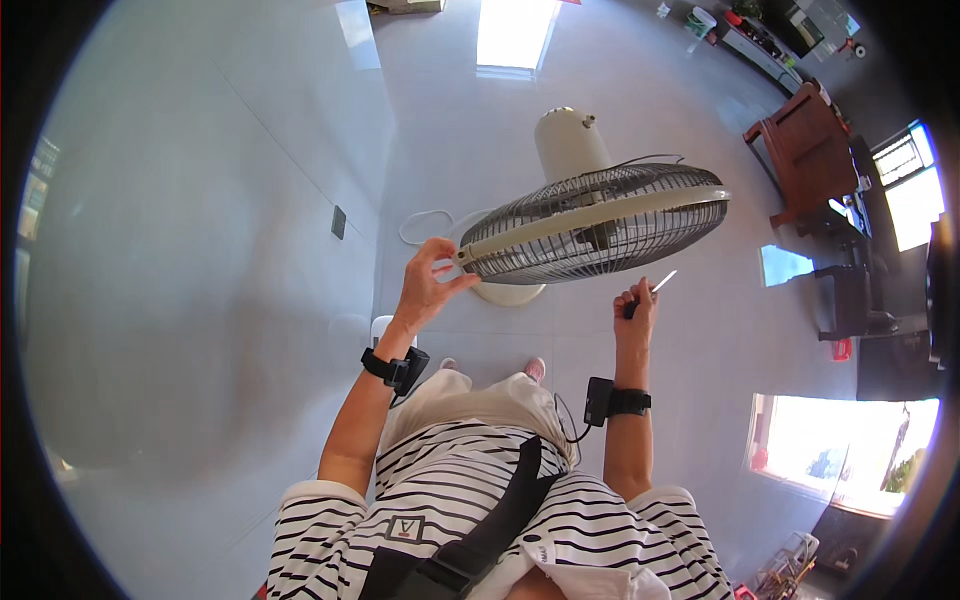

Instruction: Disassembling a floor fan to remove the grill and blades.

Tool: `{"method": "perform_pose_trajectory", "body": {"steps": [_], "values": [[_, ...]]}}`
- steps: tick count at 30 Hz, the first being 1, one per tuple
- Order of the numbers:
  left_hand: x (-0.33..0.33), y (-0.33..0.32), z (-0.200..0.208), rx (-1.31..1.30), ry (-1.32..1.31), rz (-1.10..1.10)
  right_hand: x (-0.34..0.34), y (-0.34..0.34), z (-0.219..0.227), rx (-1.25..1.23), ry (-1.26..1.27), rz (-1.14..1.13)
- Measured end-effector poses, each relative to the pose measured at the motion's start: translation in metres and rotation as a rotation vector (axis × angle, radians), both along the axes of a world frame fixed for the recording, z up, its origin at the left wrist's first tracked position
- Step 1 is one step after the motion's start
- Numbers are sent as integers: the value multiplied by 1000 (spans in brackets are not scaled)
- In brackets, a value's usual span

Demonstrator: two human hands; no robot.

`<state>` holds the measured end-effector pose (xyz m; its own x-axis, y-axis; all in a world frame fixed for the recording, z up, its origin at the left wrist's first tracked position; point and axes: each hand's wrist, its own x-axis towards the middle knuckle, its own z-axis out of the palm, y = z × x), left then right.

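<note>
A standing fan (600,222) with a dark wire grille and a cream ring around it stands in front of me. Its cream motor housing (570,143) points away from me. The fingers and thumb of my left hand (428,285) are curled at the left end of the ring, by a small clip (461,257). My right hand (637,303) is closed around the dark handle of a screwdriver (664,281). The screwdriver's metal shaft points up and right, below the grille and apart from it.
Part of the fan's round cream base (508,293) shows on the floor under the grille. A white cord (426,227) loops by the left wall. On that wall is a dark outlet plate (338,222). Brown wooden furniture (800,150) stands at the right.
</note>
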<state>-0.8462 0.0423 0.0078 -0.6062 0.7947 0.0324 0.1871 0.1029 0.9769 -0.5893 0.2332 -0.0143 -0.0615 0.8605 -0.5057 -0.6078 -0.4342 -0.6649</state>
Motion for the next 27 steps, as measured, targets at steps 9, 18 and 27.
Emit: {"method": "perform_pose_trajectory", "body": {"steps": [9, 18, 27], "values": [[-13, 7, -14, 31, 98, -102, -29, -58, 145, 1056, -1043, 214], [5, 11, -35, 34, 141, -50, -109, -100, 164, 1921, -1631, 823], [7, 13, -42, 99, 156, 27, -116, -91, 164, 2099, -1725, 909]]}}
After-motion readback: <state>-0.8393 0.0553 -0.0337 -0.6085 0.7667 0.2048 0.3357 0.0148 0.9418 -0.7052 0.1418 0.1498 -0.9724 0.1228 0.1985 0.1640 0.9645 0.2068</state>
